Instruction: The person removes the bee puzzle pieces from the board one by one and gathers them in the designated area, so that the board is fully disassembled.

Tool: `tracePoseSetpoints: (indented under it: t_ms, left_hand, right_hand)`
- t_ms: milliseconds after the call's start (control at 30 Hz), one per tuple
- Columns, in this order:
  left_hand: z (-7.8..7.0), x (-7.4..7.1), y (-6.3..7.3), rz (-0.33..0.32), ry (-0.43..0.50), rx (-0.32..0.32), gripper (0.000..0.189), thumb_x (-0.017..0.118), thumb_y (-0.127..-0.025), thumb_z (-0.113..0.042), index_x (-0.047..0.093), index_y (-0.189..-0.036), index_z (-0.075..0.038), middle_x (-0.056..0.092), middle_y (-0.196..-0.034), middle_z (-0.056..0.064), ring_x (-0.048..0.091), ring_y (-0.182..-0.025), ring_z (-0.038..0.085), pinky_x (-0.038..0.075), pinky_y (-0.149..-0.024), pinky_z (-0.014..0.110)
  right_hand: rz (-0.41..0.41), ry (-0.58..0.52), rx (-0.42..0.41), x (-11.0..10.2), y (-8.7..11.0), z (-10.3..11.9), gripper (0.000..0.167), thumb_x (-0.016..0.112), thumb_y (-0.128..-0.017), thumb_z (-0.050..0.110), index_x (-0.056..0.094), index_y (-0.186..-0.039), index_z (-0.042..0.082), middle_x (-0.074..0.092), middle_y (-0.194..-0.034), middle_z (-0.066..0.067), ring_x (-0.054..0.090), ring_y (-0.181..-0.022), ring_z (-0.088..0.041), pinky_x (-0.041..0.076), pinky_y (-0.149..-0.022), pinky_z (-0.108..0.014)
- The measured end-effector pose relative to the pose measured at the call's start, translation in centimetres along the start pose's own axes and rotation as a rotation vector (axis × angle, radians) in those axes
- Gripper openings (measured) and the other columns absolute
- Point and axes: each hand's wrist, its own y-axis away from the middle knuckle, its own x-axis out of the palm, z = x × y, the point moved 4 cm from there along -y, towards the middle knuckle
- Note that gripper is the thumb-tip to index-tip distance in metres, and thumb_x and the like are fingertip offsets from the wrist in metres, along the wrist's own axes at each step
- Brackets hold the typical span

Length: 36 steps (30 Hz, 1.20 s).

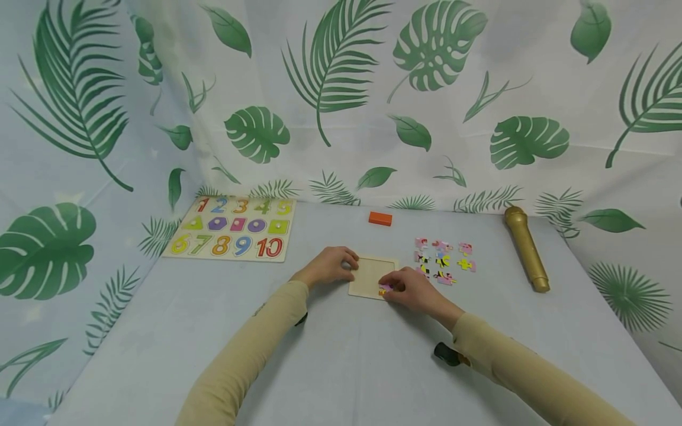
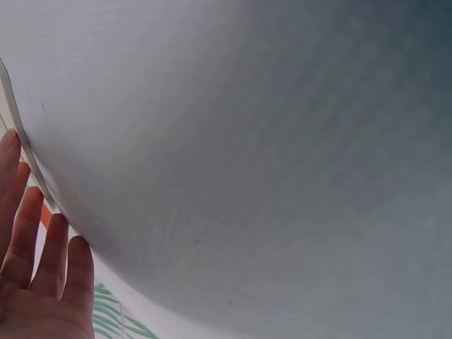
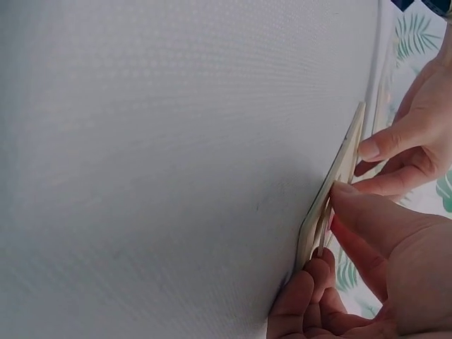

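Observation:
A shallow square wooden puzzle tray lies flat on the table between both hands. My left hand touches its left edge; in the left wrist view the fingers reach out fairly straight to the rim. Over the tray's near right corner, my right hand pinches a pink and yellow jigsaw piece between thumb and fingers. The fingers partly hide that piece. Seen from the right wrist, the thumb is right at the tray's edge. Several loose jigsaw pieces lie to the right of the tray.
An orange block sits behind the tray. At the back left lies a wooden number and shape board. A gold microphone-shaped object lies on the right. Leaf-print cloth hangs behind the table.

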Motion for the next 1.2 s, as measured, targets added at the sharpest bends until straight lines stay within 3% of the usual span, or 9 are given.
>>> tracePoseSetpoints:
  t_ms: [267, 567, 800, 1000, 1200]
  left_hand:
    - [0.1, 0.1, -0.1, 0.002, -0.002, -0.004, 0.025, 0.077, -0.084, -0.014, 0.074, -0.107, -0.006, 0.061, -0.13, 0.004, 0.051, -0.127, 0.022, 0.036, -0.111, 0.036]
    - [0.3, 0.2, -0.1, 0.009, 0.016, -0.015, 0.025, 0.077, -0.084, -0.013, 0.073, -0.108, -0.006, 0.061, -0.131, 0.004, 0.05, -0.128, 0.023, 0.036, -0.111, 0.036]
    - [0.2, 0.2, -0.1, 0.004, 0.014, -0.002, 0.025, 0.077, -0.084, -0.013, 0.073, -0.108, -0.006, 0.061, -0.13, 0.004, 0.051, -0.128, 0.022, 0.037, -0.11, 0.036]
    - [0.4, 0.3, -0.2, -0.003, 0.018, -0.003, 0.025, 0.077, -0.084, -0.013, 0.073, -0.107, -0.006, 0.061, -0.13, 0.004, 0.051, -0.127, 0.023, 0.037, -0.11, 0.036]
    - [0.4, 0.3, -0.2, 0.0, 0.009, -0.001, 0.025, 0.077, -0.084, -0.013, 0.073, -0.108, -0.006, 0.061, -0.13, 0.005, 0.051, -0.127, 0.023, 0.037, -0.11, 0.036]
  right_hand:
    - [-0.015, 0.01, 0.009, -0.1, 0.2, -0.1, 0.027, 0.073, -0.089, 0.016, 0.07, -0.114, 0.009, 0.061, -0.097, -0.001, 0.054, -0.087, -0.017, 0.048, -0.075, -0.029]
    - [-0.078, 0.03, -0.058, -0.7, 1.0, -0.5, 0.025, 0.071, -0.09, 0.018, 0.071, -0.113, 0.008, 0.063, -0.1, -0.002, 0.056, -0.089, -0.017, 0.05, -0.079, -0.035]
    - [-0.16, 0.016, 0.021, -3.0, 1.9, -2.9, 0.028, 0.072, -0.09, 0.023, 0.072, -0.115, 0.012, 0.066, -0.105, -0.002, 0.057, -0.091, -0.018, 0.051, -0.078, -0.033]
    - [-0.24, 0.034, 0.075, -5.9, 3.8, -5.4, 0.033, 0.072, -0.09, 0.025, 0.07, -0.119, 0.008, 0.066, -0.105, -0.007, 0.056, -0.09, -0.021, 0.049, -0.073, -0.033]
    - [-0.244, 0.055, 0.171, -8.0, 5.9, -8.9, 0.041, 0.07, -0.092, 0.033, 0.067, -0.122, 0.005, 0.062, -0.11, -0.013, 0.053, -0.093, -0.024, 0.047, -0.074, -0.033]
